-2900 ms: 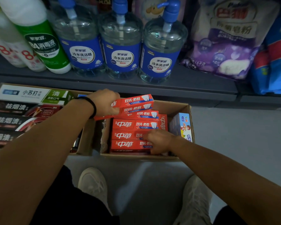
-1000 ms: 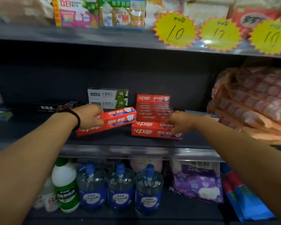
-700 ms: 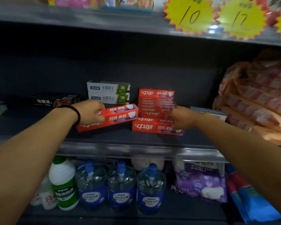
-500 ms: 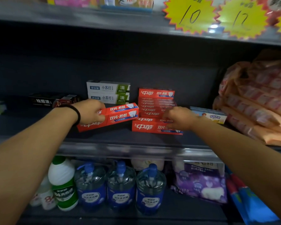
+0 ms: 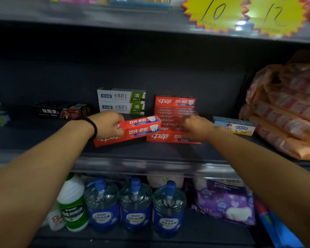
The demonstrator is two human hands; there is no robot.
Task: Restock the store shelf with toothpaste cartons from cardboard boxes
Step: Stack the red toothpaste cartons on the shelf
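Shelf (image 5: 150,153), dark, middle tier: red cartons (image 5: 174,111) are stacked toward the back at centre, with one further red carton (image 5: 161,137) laid flat at the front of the stack. Two red cartons (image 5: 141,128), held together one above the other, are gripped at their left end by the left hand (image 5: 108,125), its fingers curled round them; the pair is tilted, the right end higher, just left of the stack and low over the shelf; contact with it cannot be told. A black band (image 5: 94,127) is worn on the left wrist. The right hand (image 5: 195,128) is set against the right front of the stack, over the flat carton; its fingers are bent, but whether a carton is gripped cannot be told. Two white-and-green cartons (image 5: 121,101) are stacked behind the left hand. Black cartons (image 5: 61,110) lie further left. A pale blue carton (image 5: 233,126) lies right of the stack, with orange packets (image 5: 286,111) piled beyond. Yellow price stars (image 5: 215,12) marked 10 and 12 are fixed to the tier above. Below, three blue-labelled pump bottles (image 5: 135,206), a green-and-white bottle (image 5: 72,206) and a purple bag (image 5: 225,201) are stood.
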